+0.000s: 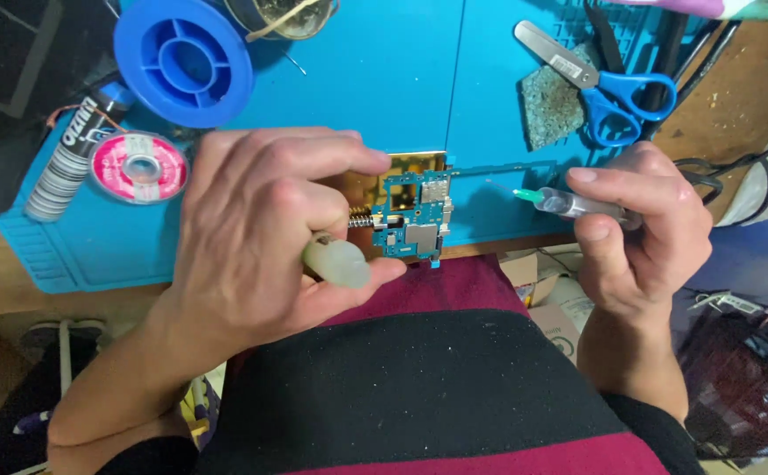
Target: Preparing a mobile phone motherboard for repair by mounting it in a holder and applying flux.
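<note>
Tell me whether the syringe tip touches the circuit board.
Apart. The head view shows blue mat between the syringe tip and the circuit board.

Bright, even overhead light saturates the blue mat [384, 79]; soft shadows fall below the spool [182, 60]. Mat edges bow slightly; corners beyond it are dim.

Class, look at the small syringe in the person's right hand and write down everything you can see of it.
The syringe is small and slim, with a clear barrel that looks like plastic and holds a greyish filling. A green tip sits at its front end, pointing left toward the small blue circuit board without touching it. It lies almost level, just above the near edge of the blue mat. The right hand pinches it between thumb and fingers, which cover its rear end.
</note>
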